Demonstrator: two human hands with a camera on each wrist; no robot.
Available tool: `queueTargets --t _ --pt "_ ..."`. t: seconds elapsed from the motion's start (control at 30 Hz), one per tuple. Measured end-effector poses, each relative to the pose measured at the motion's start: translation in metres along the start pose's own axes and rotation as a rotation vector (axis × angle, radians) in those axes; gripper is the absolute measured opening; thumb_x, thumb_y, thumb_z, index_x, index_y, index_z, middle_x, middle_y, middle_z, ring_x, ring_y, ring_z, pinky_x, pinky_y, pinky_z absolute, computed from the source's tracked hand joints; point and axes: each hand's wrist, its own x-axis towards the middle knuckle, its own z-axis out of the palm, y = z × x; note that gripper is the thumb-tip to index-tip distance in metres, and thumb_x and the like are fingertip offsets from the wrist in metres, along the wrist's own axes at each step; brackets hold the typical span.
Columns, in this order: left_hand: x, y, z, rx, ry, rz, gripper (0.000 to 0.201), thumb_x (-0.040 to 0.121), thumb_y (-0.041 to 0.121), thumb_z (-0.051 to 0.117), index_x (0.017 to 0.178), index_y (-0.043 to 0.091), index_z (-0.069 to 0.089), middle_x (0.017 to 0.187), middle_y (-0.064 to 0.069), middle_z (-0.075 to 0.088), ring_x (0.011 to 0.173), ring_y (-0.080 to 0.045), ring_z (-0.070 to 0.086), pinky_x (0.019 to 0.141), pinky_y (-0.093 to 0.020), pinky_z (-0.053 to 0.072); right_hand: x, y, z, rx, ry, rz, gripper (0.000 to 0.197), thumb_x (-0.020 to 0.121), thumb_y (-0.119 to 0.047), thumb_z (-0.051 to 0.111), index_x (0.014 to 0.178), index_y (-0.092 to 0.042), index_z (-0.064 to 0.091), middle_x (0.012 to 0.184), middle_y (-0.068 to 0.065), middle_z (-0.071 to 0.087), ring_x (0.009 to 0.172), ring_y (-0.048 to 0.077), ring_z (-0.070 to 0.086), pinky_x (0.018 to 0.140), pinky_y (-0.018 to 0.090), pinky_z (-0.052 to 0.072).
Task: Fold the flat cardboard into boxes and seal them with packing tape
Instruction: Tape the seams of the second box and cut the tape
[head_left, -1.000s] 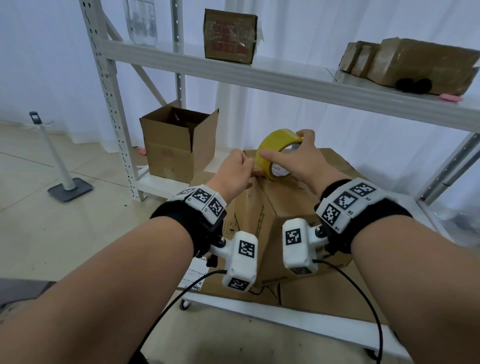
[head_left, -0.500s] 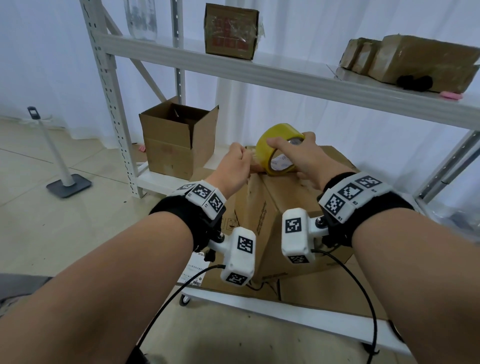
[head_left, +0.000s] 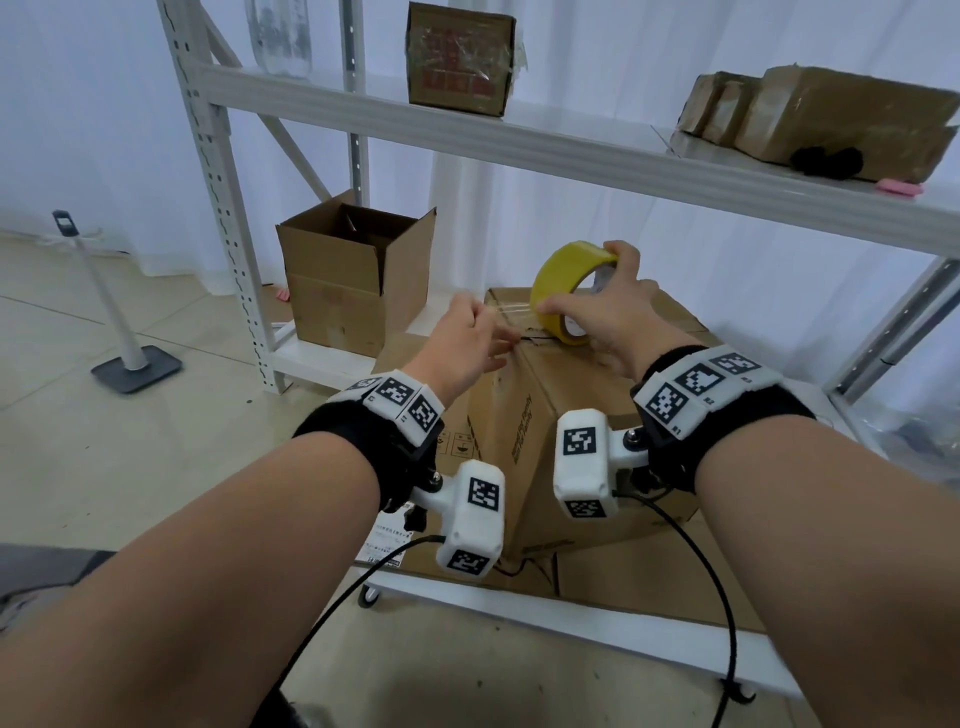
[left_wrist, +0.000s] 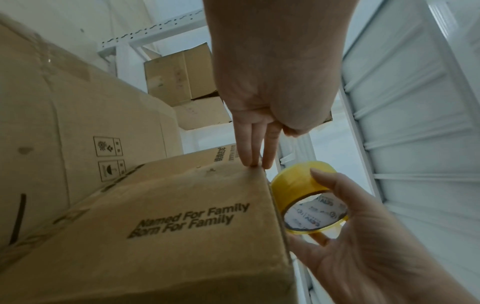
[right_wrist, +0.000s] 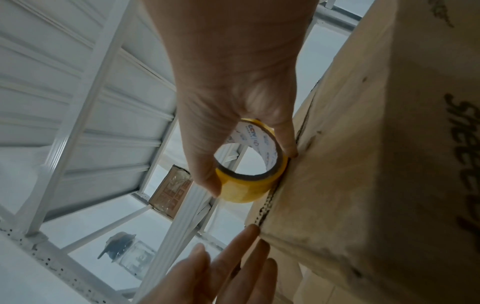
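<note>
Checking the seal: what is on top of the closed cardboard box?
The yellow tape roll, gripped by the right hand, stands on the cardboard box; clear tape stretches to the left hand. The seam underneath is partly hidden.

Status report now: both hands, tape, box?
Right hand grips tape roll on box top. Left hand pinches pulled tape end. Nothing blocking seam.
</note>
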Motion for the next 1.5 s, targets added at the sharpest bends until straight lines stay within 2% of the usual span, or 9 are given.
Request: queueTargets --t 0.1,0.23,0.37,0.53,0.67,0.83,1.0,1.17,1.5 --pt "0.002 0.005 0.0 -0.046 0.026 -0.027 0.017 0.104 0.015 0.027 0.088 0.015 0.035 0.105 -0.02 0.066 0.091 -0.028 0.066 0.087 -0.042 0.056 -0.002 -0.005 0.002 0.072 -0.017 0.072 0.093 0.067 -0.051 0.076 0.139 -0.043 0.017 0.131 0.006 0.035 0.113 0.029 0.047 0.098 0.05 0.046" --pt "0.002 0.003 -0.003 -0.075 0.054 -0.049 0.016 0.103 0.014 0.027 0.089 0.015 0.035 0.108 -0.019 0.064 0.09 -0.03 0.067 0.086 -0.043 0.056 -0.002 -0.007 0.004 0.025 -0.037 0.085 0.102 0.066 -0.054 0.075 0.143 -0.042 0.008 0.132 0.01 0.036 0.116 0.031 0.046 0.099 0.053 0.045" --pt "0.004 -0.002 -0.003 -0.018 0.042 -0.037 0.014 0.103 0.017 0.031 0.091 0.016 0.039 0.109 -0.011 0.063 0.091 -0.023 0.068 0.088 -0.04 0.056 0.002 -0.005 0.002 -0.038 0.001 0.049 0.106 0.07 -0.04 0.079 0.147 -0.039 0.007 0.14 0.009 0.022 0.117 0.025 0.038 0.1 0.05 0.045" --pt "0.005 -0.003 0.002 -0.097 0.052 -0.082 0.011 0.101 0.01 0.032 0.092 0.012 0.038 0.111 -0.017 0.061 0.099 -0.033 0.067 0.085 -0.042 0.057 0.002 -0.001 0.002 -0.119 -0.002 -0.012 0.102 0.071 -0.032 0.081 0.143 -0.039 0.011 0.134 0.007 0.02 0.107 0.021 0.037 0.097 0.04 0.045" --pt "0.003 -0.005 0.0 -0.197 0.074 -0.111 0.014 0.102 0.008 0.028 0.091 0.012 0.036 0.106 -0.021 0.063 0.09 -0.032 0.068 0.079 -0.037 0.059 0.004 -0.002 0.005 -0.149 -0.016 -0.005 0.098 0.073 -0.038 0.08 0.142 -0.037 0.011 0.127 0.006 0.022 0.106 0.024 0.036 0.094 0.04 0.044" --pt "0.001 -0.014 -0.005 -0.231 0.06 -0.132 0.015 0.103 0.012 0.03 0.089 0.012 0.035 0.105 -0.023 0.065 0.086 -0.027 0.068 0.079 -0.035 0.058 0.005 -0.006 0.011 -0.092 -0.013 0.032 0.091 0.074 -0.055 0.07 0.14 -0.037 0.01 0.136 0.012 0.032 0.121 0.03 0.041 0.104 0.047 0.04" --pt "0.006 -0.014 -0.006 -0.192 0.067 -0.104 0.014 0.102 0.013 0.032 0.089 0.013 0.037 0.107 -0.017 0.066 0.1 -0.03 0.067 0.088 -0.041 0.056 0.005 -0.003 0.01 -0.105 0.014 0.013 0.096 0.075 -0.045 0.075 0.144 -0.036 0.009 0.135 0.009 0.024 0.109 0.025 0.035 0.095 0.042 0.043" --pt "0.007 -0.012 -0.002 -0.188 0.06 -0.105 0.013 0.102 0.013 0.033 0.09 0.012 0.038 0.107 -0.017 0.066 0.098 -0.031 0.068 0.085 -0.041 0.057 0.003 -0.001 0.008 -0.158 0.014 -0.026 0.1 0.075 -0.042 0.078 0.146 -0.035 0.008 0.141 0.01 0.019 0.125 0.03 0.038 0.104 0.045 0.04" --pt "-0.002 -0.024 -0.002 -0.409 0.09 -0.111 0.02 0.096 -0.001 0.028 0.082 0.009 0.038 0.105 -0.027 0.064 0.095 -0.034 0.068 0.08 -0.037 0.059 -0.004 -0.006 0.013 -0.233 -0.02 -0.07 0.099 0.072 -0.042 0.08 0.143 -0.033 0.011 0.135 0.011 0.022 0.104 0.025 0.037 0.101 0.042 0.042"
